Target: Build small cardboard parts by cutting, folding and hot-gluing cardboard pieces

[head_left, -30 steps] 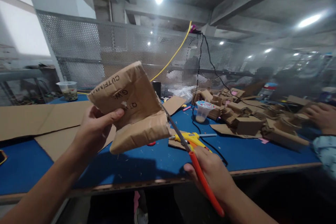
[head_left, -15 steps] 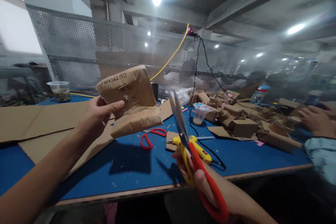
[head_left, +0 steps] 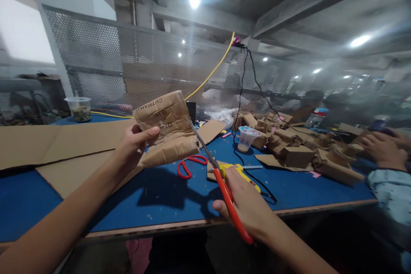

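Note:
A bent piece of brown cardboard (head_left: 170, 124) with printed letters is up above the blue table, my left hand (head_left: 136, 143) pinching its left side. My right hand (head_left: 245, 195) is wrapped round the orange handles of a pair of scissors (head_left: 221, 180). The scissor blades point up and left, their tips at the right edge of the cardboard. Below the cardboard lie red-handled scissors (head_left: 184, 169). Partly behind my right hand is a yellow glue gun (head_left: 252, 180).
Large flat cardboard sheets (head_left: 77, 137) cover the table's left side. A plastic cup (head_left: 246, 139) stands near a pile of cardboard pieces (head_left: 289, 145) at the right. Another person's hands (head_left: 383, 147) are at the far right; a lidded tub (head_left: 80, 110) is back left.
My right hand has turned over and brought the scissors left to the cardboard's edge. The cardboard and my left hand have shifted slightly right in view.

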{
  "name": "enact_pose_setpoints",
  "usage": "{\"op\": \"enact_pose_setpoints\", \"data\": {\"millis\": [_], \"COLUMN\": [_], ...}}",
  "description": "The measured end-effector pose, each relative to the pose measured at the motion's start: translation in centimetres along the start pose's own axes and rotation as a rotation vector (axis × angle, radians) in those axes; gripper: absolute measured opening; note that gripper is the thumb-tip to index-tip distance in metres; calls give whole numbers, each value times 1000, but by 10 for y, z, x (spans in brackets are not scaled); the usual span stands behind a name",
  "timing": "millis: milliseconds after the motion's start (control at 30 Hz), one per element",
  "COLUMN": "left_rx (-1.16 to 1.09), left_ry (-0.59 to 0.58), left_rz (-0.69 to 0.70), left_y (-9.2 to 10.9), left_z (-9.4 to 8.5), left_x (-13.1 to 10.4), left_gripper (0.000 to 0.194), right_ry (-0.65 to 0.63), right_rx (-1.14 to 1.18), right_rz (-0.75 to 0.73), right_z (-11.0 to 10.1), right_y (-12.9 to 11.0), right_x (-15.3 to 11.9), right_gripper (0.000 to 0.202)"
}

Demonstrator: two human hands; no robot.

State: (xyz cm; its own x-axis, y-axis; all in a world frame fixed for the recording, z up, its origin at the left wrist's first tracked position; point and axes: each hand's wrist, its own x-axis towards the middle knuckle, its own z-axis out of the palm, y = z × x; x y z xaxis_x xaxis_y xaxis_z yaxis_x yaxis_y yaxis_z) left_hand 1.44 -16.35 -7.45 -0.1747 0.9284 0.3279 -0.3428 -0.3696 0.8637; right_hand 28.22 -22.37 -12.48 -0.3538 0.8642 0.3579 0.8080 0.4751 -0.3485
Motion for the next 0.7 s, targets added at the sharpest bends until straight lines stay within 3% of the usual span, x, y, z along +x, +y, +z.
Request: {"op": "enact_pose_setpoints", "data": {"millis": [133,300,433,533,700], "left_rx": [-19,-37,-53,-62,-90], "left_ry": [-30,-45,-57,-51,-74], "left_rz": [-28,-41,-31,-38,-111], "left_y": [-3,-3,-3,-3,-4], "left_z": [1,0,-4,-3,0], "left_x": [-3,-4,-3,-4,-4], "left_gripper": [48,49,51,51,48], "right_ry": [42,68,163,237,248], "right_rx": [-155,-201,-250,-242,-155], "right_rz": [15,-11,-61,-71,-34], "right_z": [7,12,17,23,28], "right_y": [-2,-1,6,9,7], "right_x": [3,9,13,13,12], "right_gripper": [85,65,49,43,42]}}
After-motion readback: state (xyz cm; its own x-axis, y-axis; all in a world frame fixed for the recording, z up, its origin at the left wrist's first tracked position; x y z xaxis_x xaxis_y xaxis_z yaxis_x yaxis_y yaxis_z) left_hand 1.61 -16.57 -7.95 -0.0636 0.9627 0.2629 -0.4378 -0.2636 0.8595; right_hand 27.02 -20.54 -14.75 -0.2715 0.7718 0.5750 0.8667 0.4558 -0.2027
